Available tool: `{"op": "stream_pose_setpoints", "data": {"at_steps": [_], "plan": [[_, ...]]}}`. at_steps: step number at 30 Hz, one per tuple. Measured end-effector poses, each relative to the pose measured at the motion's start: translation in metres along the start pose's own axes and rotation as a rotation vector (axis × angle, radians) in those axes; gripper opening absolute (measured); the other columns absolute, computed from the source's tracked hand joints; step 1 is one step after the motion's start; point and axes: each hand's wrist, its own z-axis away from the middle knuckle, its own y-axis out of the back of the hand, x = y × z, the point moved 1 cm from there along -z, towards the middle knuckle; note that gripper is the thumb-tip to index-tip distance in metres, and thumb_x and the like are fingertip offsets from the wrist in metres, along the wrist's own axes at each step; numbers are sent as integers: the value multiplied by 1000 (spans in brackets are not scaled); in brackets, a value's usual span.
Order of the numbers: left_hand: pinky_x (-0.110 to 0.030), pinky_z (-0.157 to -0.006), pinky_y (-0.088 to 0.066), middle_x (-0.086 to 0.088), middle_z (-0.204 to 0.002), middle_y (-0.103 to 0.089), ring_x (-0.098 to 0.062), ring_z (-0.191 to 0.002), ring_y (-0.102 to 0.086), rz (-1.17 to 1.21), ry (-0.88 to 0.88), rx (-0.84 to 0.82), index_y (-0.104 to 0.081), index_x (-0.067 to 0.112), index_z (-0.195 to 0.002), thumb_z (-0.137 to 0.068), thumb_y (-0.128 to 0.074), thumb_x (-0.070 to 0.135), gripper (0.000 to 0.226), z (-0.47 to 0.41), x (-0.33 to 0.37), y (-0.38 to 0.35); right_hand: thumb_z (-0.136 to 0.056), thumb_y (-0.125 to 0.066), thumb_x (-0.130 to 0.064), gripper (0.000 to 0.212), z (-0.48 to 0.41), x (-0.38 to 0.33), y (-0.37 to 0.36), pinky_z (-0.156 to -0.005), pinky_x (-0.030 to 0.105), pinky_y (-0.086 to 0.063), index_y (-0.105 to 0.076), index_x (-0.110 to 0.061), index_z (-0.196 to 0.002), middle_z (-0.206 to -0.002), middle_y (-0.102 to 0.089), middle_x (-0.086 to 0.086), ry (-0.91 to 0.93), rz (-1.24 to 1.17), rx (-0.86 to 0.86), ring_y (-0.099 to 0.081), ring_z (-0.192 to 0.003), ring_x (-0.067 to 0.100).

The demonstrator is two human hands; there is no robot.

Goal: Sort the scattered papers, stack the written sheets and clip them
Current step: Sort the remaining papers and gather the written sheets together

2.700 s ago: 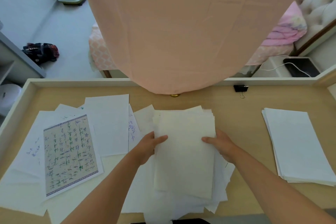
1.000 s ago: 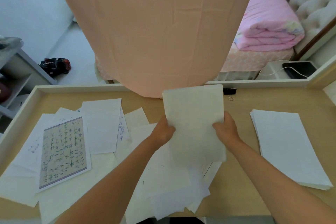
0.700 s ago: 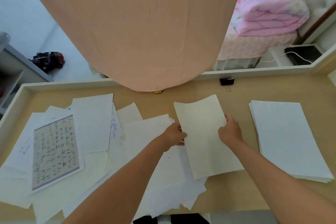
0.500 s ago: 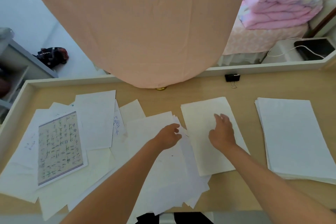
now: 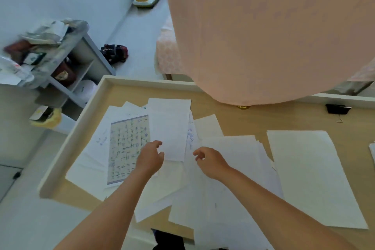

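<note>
Clock bearings are read from the person's seat, with 12 o'clock toward the far rim of the desk point(image 5: 243, 119). Both forearms reach forward over the papers point(image 5: 223, 199), which overlap in a loose spread across the left and middle of the desk. The left hand point(image 5: 151, 159) hovers at about 11 o'clock with its fingers loosely curled and nothing gripped. It sits over the right edge of a grid sheet point(image 5: 126, 148) printed with rows of characters. Its fingertips lie just beside the near left corner of a plain sheet point(image 5: 169, 128) that overlaps the grid sheet; whether they touch the paper cannot be told. The right hand point(image 5: 211, 162) hovers at 12 o'clock, near the left hand but apart from it, also loosely curled and empty. Between the hands a handwritten sheet point(image 5: 190, 138) in blue ink shows partly from under the plain sheet. At 2 o'clock a cream sheet point(image 5: 310, 176) lies flat just beside the spread; whether more sheets lie under it cannot be told. At 3 o'clock the corner of a white stack point(image 5: 373, 150) enters at the picture's edge. The clip point(image 5: 336, 108) lies alone on bare wood at 1 o'clock, near the far rim. A pink cloth point(image 5: 263, 36) hangs over the far rim. Off the desk at 10 o'clock stands a cluttered shelf point(image 5: 67, 67), with a dark bag point(image 5: 114, 53) on the floor beyond it.
</note>
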Motion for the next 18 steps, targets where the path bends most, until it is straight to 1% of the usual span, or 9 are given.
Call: {"op": "stream_pose_setpoints", "data": {"at_steps": [3, 6, 9, 11, 13, 15, 17, 18], "plan": [[-47, -100, -46, -7, -141, -49, -28, -127, -48, 20, 132, 58, -49, 18, -140, -93, -55, 19, 48, -18, -55, 33, -95, -51, -12, 32, -27, -47, -43, -88, 20, -42, -63, -19, -124, -125, -62, -1, 1, -3, -17, -58, -118, 16], [-47, -106, -39, -10, -151, -35, -31, -137, -34, -42, 237, 49, -34, 14, -148, -93, -54, 23, 59, -40, -108, 62, -95, -54, -12, 38, -53, -88, -86, -91, 21, -40, -58, -16, -132, -135, -56, 1, -71, -27, 18, -53, -125, 17], [-52, -109, -34, -11, -158, -19, -33, -143, -22, 20, 345, 8, -18, 13, -153, -88, -65, 38, 84, -59, -149, 83, -93, -57, -15, 48, -76, -115, -124, -98, 27, -43, -49, -16, -141, -146, -47, 5, -178, -76, 75, -47, -132, 22], [-52, -111, -32, -13, -158, -18, -34, -144, -19, 126, 376, -41, -13, 12, -154, -83, -72, 42, 97, -70, -165, 91, -90, -62, -17, 57, -88, -128, -146, -100, 33, -46, -45, -18, -144, -146, -45, 9, -254, -97, 143, -45, -133, 27], [-49, -111, -32, -15, -155, -22, -35, -143, -19, 192, 378, -83, -14, 11, -154, -80, -77, 40, 102, -78, -174, 94, -87, -66, -18, 66, -95, -142, -164, -96, 36, -50, -39, -20, -147, -146, -40, 11, -329, -129, 218, -45, -130, 30], [-48, -107, -37, -15, -151, -25, -34, -141, -23, 219, 378, -101, -16, 11, -153, -78, -79, 38, 101, -81, -172, 95, -85, -70, -18, 77, -98, -147, -173, -93, 38, -50, -30, -21, -151, -147, -35, 11, -407, -182, 270, -44, -129, 31], [-45, -102, -43, -16, -147, -31, -35, -135, -37, 298, 394, -132, -18, 11, -152, -79, -80, 30, 97, -86, -177, 93, -84, -70, -21, 85, -102, -150, -179, -97, 41, -49, -22, -20, -153, -149, -36, 11, -479, -188, 282, -44, -130, 33], [-43, -100, -47, -16, -144, -37, -34, -129, -46, 382, 401, -152, -18, 12, -151, -81, -77, 22, 92, -88, -182, 93, -84, -68, -21, 84, -104, -149, -182, -97, 40, -48, -20, -19, -153, -148, -39, 10, -513, -212, 277, -47, -128, 32]]}}
